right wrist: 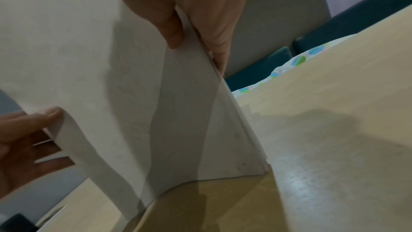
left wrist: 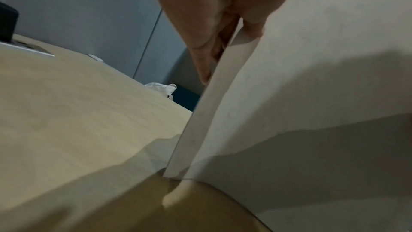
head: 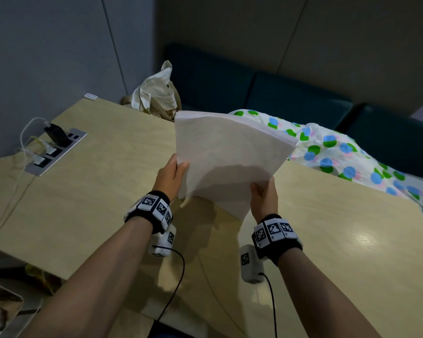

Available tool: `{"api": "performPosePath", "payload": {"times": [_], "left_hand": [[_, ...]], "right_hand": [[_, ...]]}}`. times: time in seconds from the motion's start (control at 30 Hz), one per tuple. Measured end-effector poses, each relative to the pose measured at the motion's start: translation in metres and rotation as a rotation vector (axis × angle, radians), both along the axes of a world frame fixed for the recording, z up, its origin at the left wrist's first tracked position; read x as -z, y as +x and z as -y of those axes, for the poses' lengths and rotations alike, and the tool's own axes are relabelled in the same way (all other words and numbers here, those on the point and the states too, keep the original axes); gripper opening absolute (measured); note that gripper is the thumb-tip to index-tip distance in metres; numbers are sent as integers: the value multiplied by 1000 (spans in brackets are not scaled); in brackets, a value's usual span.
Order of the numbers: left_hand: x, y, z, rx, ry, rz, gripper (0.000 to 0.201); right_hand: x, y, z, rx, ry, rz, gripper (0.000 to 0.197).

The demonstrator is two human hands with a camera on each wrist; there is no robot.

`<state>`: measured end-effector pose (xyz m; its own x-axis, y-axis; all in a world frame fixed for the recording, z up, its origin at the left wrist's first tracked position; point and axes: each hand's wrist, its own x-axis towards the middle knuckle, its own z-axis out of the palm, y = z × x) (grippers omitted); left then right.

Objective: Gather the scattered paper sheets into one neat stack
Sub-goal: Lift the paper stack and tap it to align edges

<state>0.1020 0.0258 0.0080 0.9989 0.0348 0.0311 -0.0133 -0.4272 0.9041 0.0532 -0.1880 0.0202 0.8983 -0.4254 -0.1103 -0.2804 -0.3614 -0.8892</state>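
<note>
A person holds a sheaf of white paper sheets (head: 227,162) upright on a pale wooden table (head: 95,181), both hands clamped on its side edges. The left hand (head: 171,178) pinches the left edge, thumb on the near face and fingers behind; the left wrist view shows the same hold, with the thumb (left wrist: 254,24) pressed to the near face and the fingers (left wrist: 200,41) laid along the back of the sheaf (left wrist: 312,94). The right hand (head: 264,197) pinches the lower right edge; in the right wrist view its thumb (right wrist: 171,29) lies on the near face and its fingers (right wrist: 214,38) run down the back, where the sheets' edges (right wrist: 249,138) fan slightly apart. The sheaf's bottom edge meets the tabletop (right wrist: 334,130) and bows inward between the hands, while its top tilts away from the person. The other hand's fingers (right wrist: 26,130) show at the left of that view, curled on the far edge.

Both wrists carry black bands with black-and-white coded markers (head: 154,206), each with a white unit and a black cable. On the table's left side sits a recessed power panel (head: 56,150) with plugs and white leads. A cream cloth bag (head: 156,93) slumps at the far edge, and a spotted green-and-blue fabric (head: 347,152) lies to the right, against a dark teal bench (head: 291,93).
</note>
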Motion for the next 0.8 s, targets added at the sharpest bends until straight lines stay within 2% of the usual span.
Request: {"api": "performPosePath", "payload": {"times": [0.17,0.37,0.47,0.63,0.8], "left_hand": [[-7,-9,4,-21,-29,30,36],[9,-16,8,-5,-154,-128,40],[16,-17,14,-17,-192,-208,47],[25,-15,20,-98,-234,-205,37],[24,-16,20,-89,-138,-174,33]], "right_hand": [[0,-7,-5,-18,-36,19,33],[6,-18,-8,-49,-29,10,36],[10,-18,-11,-3,94,40,50],[8,-20,-16,-1,220,106,66],[-45,-19,-6,61,157,418,66]]}}
